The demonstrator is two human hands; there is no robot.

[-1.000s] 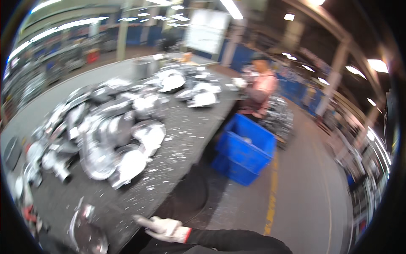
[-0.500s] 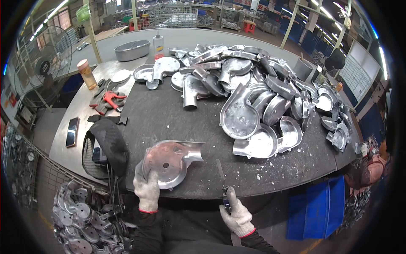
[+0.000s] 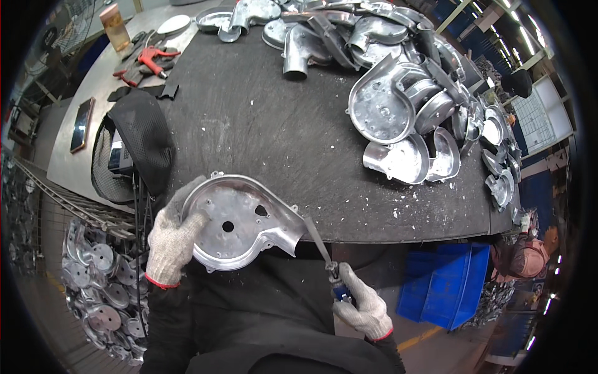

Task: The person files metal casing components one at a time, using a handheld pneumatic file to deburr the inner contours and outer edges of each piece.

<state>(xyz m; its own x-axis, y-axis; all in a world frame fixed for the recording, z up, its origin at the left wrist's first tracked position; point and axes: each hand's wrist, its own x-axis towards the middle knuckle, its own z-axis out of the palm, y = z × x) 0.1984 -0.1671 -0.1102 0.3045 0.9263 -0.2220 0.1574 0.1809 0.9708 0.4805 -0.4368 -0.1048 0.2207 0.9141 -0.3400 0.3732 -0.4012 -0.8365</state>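
Note:
My left hand (image 3: 176, 235), in a white knit glove with a red cuff, grips a snail-shaped cast metal housing (image 3: 233, 209) by its left rim. The thumb lies over the inner face. This housing is tilted with its hollow side up, above the table's near edge, and its spout points right. In my gloved right hand (image 3: 364, 305) is a flat file (image 3: 319, 240) with a dark blue handle. Its blade points up and left, close against the spout's outer edge; I cannot tell whether they touch.
A heap of similar metal housings (image 3: 383, 109) covers the far right of the dark table mat (image 3: 249, 124). At left lie a black mesh bag (image 3: 142, 140), a phone (image 3: 83, 124), a red air gun (image 3: 152, 60) and dark gloves. Blue bins (image 3: 442, 283) stand below the right edge; a person works beyond.
My left hand has raised the housing off the mat toward me and turned its hollow side up. The right hand has brought the file to the spout. The view has tipped downward.

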